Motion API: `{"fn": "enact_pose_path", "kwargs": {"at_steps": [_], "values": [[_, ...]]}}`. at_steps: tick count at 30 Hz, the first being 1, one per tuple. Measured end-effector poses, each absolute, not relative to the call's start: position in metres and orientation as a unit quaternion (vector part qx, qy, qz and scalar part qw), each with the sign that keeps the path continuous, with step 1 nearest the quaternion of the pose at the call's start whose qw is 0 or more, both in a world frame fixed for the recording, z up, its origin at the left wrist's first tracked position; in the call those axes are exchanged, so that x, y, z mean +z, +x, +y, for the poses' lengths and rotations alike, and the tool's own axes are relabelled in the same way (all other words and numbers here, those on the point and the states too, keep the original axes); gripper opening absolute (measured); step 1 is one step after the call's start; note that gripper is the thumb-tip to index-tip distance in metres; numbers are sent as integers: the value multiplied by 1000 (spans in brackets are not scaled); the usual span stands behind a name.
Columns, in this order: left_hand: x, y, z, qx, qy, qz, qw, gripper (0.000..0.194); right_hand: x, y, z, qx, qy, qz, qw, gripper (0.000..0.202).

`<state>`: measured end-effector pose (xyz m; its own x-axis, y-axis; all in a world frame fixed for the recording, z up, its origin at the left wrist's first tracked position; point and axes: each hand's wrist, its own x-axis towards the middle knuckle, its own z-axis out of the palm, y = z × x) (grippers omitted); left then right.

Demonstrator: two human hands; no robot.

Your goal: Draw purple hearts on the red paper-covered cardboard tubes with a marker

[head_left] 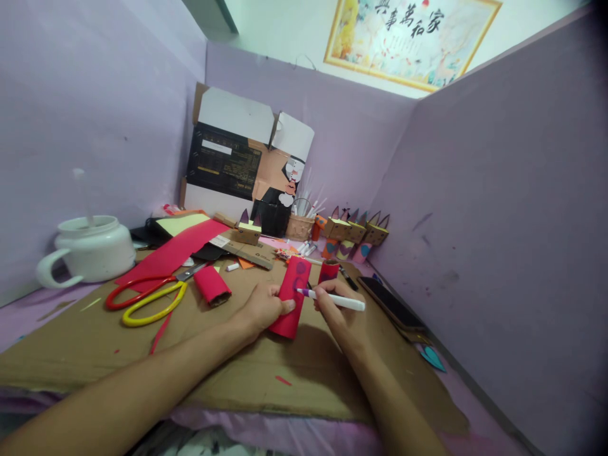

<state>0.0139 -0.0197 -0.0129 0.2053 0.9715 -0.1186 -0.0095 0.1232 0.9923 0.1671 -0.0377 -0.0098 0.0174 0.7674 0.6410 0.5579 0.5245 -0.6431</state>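
Observation:
My left hand [266, 307] grips a long red paper-covered tube [289, 316] by its left side, thumb on top, and the tube lies slanted over the cardboard. In my right hand [339, 316] is a white marker pen [342, 301] with a purple tip. That tip touches the tube's surface just below several purple spots. Behind my right hand stands a shorter red tube [329, 271] with dark marks, partly hidden by the fingers. Another short red tube [211, 285] lies left of my left hand, its brown cardboard end showing.
Scissors [147, 304] with red and yellow handles lie at left, near a white mug [95, 247]. A phone [392, 304] rests at right. Cardboard animal figures [356, 231], a pen basket [300, 226] and a flattened box [228, 152] stand at the back. Red paper [175, 253] lies behind the scissors.

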Motion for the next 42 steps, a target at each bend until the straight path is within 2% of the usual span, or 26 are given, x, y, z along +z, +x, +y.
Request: {"fn": "enact_pose_path", "kwargs": {"at_steps": [9, 17, 31, 42], "values": [[-11, 15, -20, 412, 500, 470, 600, 6, -13, 168, -34, 94, -462, -657, 588, 23], [-9, 14, -21, 412, 508, 475, 589, 3, -15, 168, -32, 69, -464, -668, 578, 21], [-16, 14, -17, 418, 510, 463, 592, 14, -9, 167, -38, 90, -484, -696, 523, 22], [-16, 14, -16, 410, 503, 461, 605, 11, -11, 168, -36, 82, -474, -663, 573, 24]]}}
